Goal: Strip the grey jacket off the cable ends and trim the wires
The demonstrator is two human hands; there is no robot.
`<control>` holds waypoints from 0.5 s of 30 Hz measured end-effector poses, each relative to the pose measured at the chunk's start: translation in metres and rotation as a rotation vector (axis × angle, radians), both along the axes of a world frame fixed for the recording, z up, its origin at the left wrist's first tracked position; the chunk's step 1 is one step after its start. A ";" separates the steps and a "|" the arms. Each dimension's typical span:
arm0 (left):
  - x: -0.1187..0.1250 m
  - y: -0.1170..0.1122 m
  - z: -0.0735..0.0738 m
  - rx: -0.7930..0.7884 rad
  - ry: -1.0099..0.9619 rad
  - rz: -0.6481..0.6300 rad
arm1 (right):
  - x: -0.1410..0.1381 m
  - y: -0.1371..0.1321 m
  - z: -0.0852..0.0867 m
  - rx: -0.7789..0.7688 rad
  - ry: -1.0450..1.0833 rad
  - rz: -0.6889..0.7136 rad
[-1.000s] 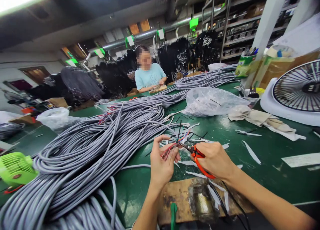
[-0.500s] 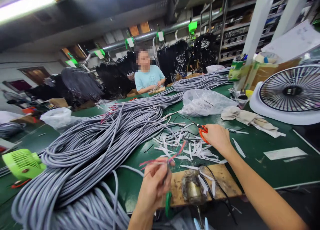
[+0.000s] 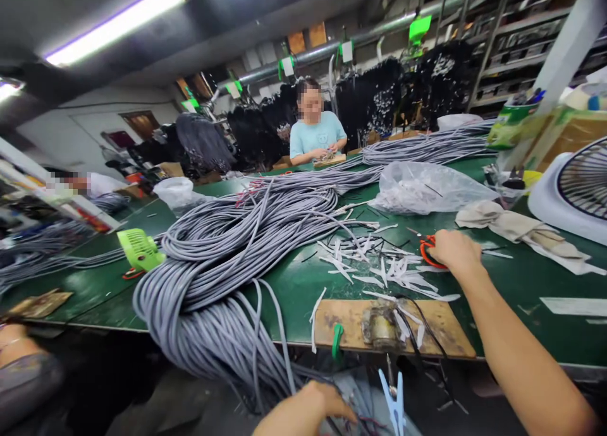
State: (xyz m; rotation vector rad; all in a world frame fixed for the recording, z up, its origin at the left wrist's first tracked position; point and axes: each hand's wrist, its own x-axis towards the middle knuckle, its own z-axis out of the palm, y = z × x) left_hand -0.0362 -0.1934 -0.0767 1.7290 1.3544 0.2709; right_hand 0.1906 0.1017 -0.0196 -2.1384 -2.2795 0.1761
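Orange-handled snips [image 3: 426,255] over bench [image 3: 298,287], right hand [image 3: 456,249] curled round handles. Left hand [image 3: 310,403] has dropped below bench edge beside reddish wires [image 3: 368,422]; cannot tell whether pinching any; snipping seems paused. White scraps [image 3: 385,273] on bench; gray cables [image 3: 203,297] heaped left.

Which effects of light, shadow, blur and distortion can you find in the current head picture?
Head view: the tube light glares almost white; head view: deep shadow lies below the green tabletop; head view: the fan looks stretched, cut by the right edge; head view: the left hand looks softer than the grey cables.
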 end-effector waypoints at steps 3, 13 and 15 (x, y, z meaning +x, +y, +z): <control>-0.033 0.021 0.051 0.266 0.180 0.229 | 0.006 0.003 0.001 0.003 0.014 -0.012; -0.109 0.129 0.044 0.477 0.860 0.796 | 0.004 -0.003 0.011 0.015 0.188 0.269; -0.113 0.133 0.040 0.469 0.814 0.785 | -0.001 -0.007 0.010 0.000 0.203 0.344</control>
